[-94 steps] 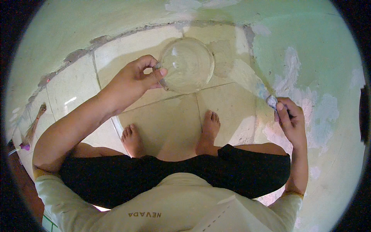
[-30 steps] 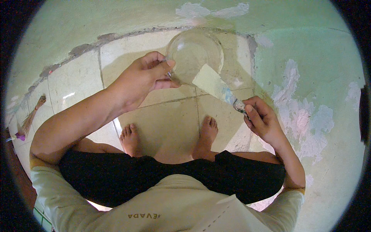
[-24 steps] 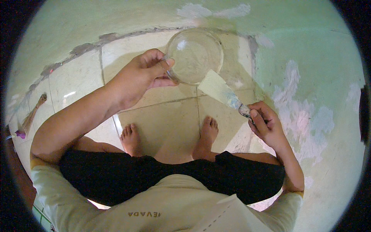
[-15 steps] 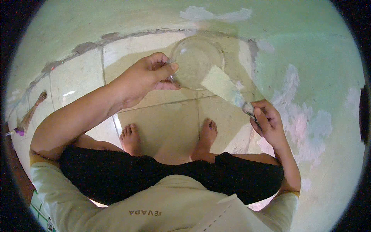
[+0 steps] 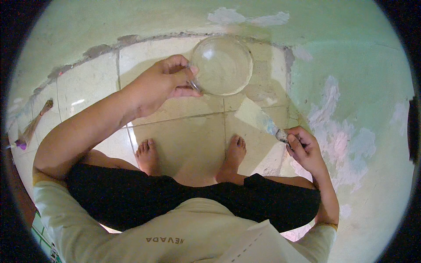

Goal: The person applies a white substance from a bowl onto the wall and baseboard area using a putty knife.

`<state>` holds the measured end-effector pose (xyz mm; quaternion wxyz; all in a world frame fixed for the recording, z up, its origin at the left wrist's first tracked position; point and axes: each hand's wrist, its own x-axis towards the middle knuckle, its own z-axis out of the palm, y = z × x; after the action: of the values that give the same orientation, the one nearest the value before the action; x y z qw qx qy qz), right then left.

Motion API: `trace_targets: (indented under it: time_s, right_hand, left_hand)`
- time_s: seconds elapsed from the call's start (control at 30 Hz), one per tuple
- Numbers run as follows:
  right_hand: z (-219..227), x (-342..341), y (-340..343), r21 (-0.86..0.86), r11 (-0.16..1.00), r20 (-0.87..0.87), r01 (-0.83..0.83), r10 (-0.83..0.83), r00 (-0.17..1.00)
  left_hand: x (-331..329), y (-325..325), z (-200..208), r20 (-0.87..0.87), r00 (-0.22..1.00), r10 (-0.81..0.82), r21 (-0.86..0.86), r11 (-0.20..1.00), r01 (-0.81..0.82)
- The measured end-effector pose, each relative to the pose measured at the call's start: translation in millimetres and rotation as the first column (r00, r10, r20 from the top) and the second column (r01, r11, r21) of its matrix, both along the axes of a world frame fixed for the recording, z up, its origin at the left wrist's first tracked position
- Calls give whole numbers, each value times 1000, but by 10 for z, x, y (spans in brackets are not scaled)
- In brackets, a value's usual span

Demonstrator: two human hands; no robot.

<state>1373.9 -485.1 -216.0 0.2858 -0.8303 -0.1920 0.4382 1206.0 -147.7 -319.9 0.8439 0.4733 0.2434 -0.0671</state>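
Observation:
My left hand (image 5: 175,79) is closed on the handle at the side of a clear, round, see-through vessel (image 5: 222,65), like a wide mug or dipper. I look into it from above, and whether anything lies inside is hard to tell. In my right hand (image 5: 305,148) is a putty knife (image 5: 256,116), gripped by its dark, smeared handle. Its broad pale blade points up and left, below the vessel's right side and apart from it. Both things are held above the tiled floor.
Pale floor tiles (image 5: 175,136) lie under my bare feet, meeting a green wall (image 5: 153,17) ahead along a rough, chipped edge. Another green wall (image 5: 372,87) on the right carries white and pinkish filler patches (image 5: 340,136). A straw broom (image 5: 33,127) lies at far left.
The putty knife has moved down and away from the vessel's rim, where its blade overlapped it before. My left hand has shifted the vessel slightly up and left.

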Motion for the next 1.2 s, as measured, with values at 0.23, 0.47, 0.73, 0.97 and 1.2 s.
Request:
trace_targets:
  time_s: [0.23, 0.47, 0.73, 0.97, 1.2]
  right_hand:
    - [305, 95, 256, -58, 936, 714, -348, 282, 640]
    - [403, 69, 837, -383, 736, 808, -558, 560, 184]
    - [320, -6, 758, -368, 755, 728, -542, 597, 338]
    - [287, -200, 891, -231, 896, 521, -379, 443, 729]
    - [-33, -59, 702, -59, 971, 237, -233, 240, 941]
  left_hand:
    - [22, -32, -10, -47, 999, -17, 236, 971, 28]
    - [4, -91, 29, -68, 994, -90, 352, 930, 108]
    - [-38, -110, 22, -18, 997, -81, 447, 891, 80]
    - [-47, -164, -8, 46, 998, -49, 472, 881, 21]
    - [26, -156, 55, -7, 999, -48, 491, 870, 46]
